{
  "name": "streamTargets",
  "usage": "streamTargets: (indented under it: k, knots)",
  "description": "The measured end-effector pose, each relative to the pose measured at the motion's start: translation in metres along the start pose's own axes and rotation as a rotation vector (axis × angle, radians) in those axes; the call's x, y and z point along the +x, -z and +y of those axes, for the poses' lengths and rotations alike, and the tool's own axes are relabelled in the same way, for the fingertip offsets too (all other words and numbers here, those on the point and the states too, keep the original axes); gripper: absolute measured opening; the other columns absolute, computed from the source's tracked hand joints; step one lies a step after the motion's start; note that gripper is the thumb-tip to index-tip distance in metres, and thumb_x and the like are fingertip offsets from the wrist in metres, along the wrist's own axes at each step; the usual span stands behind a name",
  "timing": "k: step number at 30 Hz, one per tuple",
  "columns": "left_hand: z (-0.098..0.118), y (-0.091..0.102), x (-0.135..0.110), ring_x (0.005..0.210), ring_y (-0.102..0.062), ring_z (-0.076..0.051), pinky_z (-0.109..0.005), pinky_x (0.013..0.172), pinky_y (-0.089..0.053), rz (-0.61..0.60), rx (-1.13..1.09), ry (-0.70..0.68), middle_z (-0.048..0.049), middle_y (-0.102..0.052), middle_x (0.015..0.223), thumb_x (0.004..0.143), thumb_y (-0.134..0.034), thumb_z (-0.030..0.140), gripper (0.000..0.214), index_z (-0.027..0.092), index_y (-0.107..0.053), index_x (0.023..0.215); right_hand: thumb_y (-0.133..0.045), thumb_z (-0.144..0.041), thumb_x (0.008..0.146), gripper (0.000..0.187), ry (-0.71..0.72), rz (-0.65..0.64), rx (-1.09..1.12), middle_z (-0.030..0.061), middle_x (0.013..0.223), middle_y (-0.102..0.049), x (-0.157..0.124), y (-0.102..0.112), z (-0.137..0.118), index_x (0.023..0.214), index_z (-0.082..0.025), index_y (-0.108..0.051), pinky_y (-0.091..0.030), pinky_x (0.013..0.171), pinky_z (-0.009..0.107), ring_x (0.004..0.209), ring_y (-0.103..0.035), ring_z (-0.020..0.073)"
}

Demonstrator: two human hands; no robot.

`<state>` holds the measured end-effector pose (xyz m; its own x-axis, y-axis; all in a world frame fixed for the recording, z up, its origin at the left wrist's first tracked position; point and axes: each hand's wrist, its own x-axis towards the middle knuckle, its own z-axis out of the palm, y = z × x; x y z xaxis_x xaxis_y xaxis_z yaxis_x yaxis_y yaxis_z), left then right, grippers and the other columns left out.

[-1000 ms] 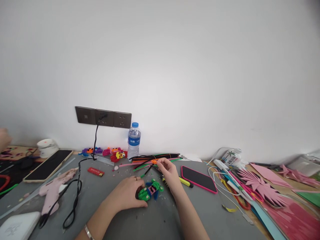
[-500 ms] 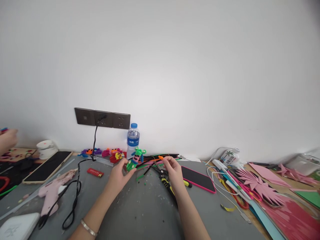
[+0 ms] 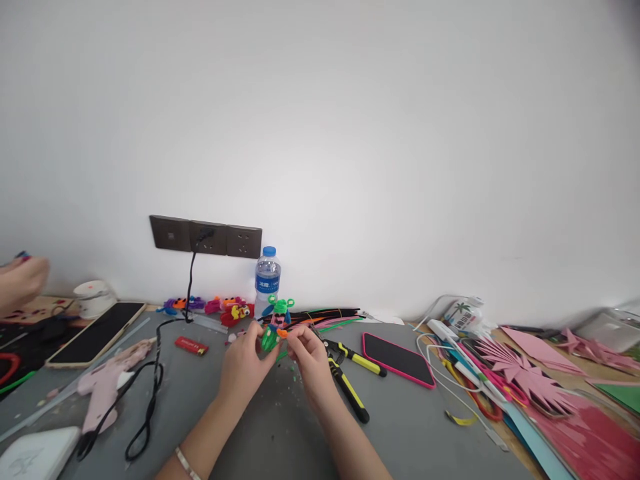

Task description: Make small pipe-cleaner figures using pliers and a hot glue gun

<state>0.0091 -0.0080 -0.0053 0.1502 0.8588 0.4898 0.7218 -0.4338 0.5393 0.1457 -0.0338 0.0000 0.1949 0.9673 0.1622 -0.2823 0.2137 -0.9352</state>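
The left hand (image 3: 246, 360) grasps the lower part of a small green, pink and blue fuzzy figure (image 3: 271, 339), held head-up at the scene's centre, nearer than the clear, blue-capped plastic bottle (image 3: 268, 283). The right hand's (image 3: 311, 363) fingertips pinch a tiny orange fuzzy piece (image 3: 283, 334) at the figure's right side; whether they touch is unclear. Too hard a squeeze could bend the figure, and a loose pinch could drop the piece.
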Motion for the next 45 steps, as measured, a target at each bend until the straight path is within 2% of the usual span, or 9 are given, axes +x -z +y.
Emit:
streamTargets:
  k: [19, 36, 45]
  knots:
    - [0.0021, -0.0009, -0.0014, 0.062, -0.061, -0.02, -0.024, 0.053, -0.037, -0.022, 0.04, 0.037, 0.0034, -0.057, 0.064, 0.08, -0.056, 0.038, 0.021, 0.025, -0.04, 0.074, -0.07, -0.049, 0.076, 0.034, 0.039, -0.054, -0.068, -0.0028, 0.066, -0.048, -0.0017, -0.0047, 0.0002, 0.07, -0.019, -0.055, -0.033, 0.056, 0.024, 0.06, -0.042, 0.0114]
    - [0.0008, -0.0004, -0.0009, 0.063, -0.061, -0.018, -0.023, 0.053, -0.037, -0.054, 0.004, 0.046, 0.0035, -0.058, 0.065, 0.08, -0.055, 0.038, 0.02, 0.025, -0.041, 0.074, -0.071, -0.049, 0.074, 0.035, 0.065, -0.055, -0.088, -0.0032, 0.063, -0.05, 0.0, -0.0041, 0.0037, 0.068, -0.019, -0.056, -0.034, 0.055, 0.024, 0.057, -0.042, 0.011]
    - [0.0008, -0.0022, -0.0008, 0.059, -0.058, -0.015, -0.022, 0.053, -0.038, -0.019, -0.115, 0.067, 0.0051, -0.055, 0.064, 0.081, -0.056, 0.041, 0.024, 0.024, -0.04, 0.073, -0.069, -0.047, 0.078, 0.032, 0.113, -0.06, -0.087, -0.002, 0.067, -0.052, -0.0008, -0.0038, 0.0012, 0.072, -0.019, -0.057, -0.036, 0.057, 0.024, 0.061, -0.044, 0.0119]
